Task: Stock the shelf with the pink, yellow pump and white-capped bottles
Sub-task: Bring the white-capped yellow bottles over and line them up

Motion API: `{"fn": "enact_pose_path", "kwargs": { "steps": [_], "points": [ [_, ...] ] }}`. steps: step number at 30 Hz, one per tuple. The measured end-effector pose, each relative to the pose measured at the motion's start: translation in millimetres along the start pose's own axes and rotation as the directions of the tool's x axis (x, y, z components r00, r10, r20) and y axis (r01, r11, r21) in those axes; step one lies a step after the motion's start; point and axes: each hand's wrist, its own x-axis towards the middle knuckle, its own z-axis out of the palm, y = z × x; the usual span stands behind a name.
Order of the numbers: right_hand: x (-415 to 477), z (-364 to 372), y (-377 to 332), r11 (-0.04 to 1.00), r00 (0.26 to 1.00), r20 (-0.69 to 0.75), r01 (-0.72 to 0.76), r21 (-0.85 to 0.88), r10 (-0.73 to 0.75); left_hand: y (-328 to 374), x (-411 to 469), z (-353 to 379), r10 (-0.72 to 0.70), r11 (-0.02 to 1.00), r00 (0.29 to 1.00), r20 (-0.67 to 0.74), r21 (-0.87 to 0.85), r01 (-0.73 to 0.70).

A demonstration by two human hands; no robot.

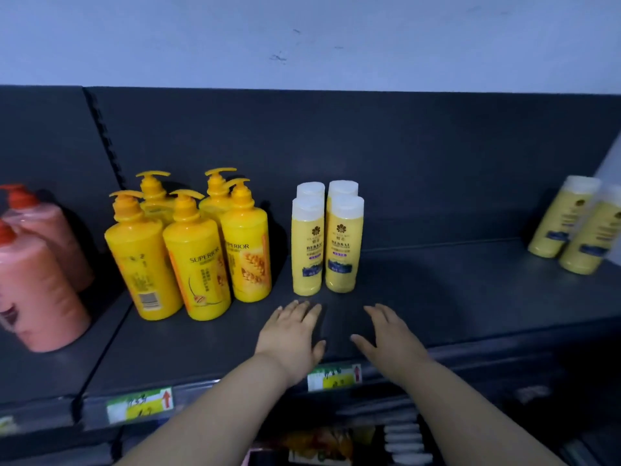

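Two hands are held palm-down over the front of the dark shelf, fingers extended and slightly spread, holding nothing. The left hand lies just in front of four white-capped bottles, which stand upright in a two-by-two block. The right hand is beside it, apart. Five yellow pump bottles stand upright just left of that block. Two pink bottles stand on the adjoining section, far left. A second white-capped pair stands well apart, far right. Two price labels sit on the shelf edge.
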Motion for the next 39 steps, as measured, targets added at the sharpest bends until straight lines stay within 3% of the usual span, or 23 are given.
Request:
{"fn": "enact_pose_path", "kwargs": {
  "steps": [11, 21, 32, 39],
  "points": [
    [-111, -19, 38, 0.992, 0.989, -0.132, -0.078, -0.094, 0.065, 76, -39, 13, 0.271, 0.963, 0.962, -0.021, 0.003, -0.271],
    [-133, -82, 111, 0.978, 0.96, -0.232, -0.185, -0.094, 0.159, 186, 13, 11, 0.443, 0.896, 0.896, -0.047, -0.022, -0.444],
    [-123, -185, 238, 0.976, 0.919, -0.373, -0.184, -0.118, 0.128, 322, 111, 17, 0.444, 0.893, 0.892, -0.082, -0.04, -0.449],
    [-86, -209, 301, 0.963, 0.916, -0.321, -0.268, -0.039, 0.242, 345, 158, 24, 0.401, 0.916, 0.915, -0.039, -0.008, -0.401]
  ]
}}
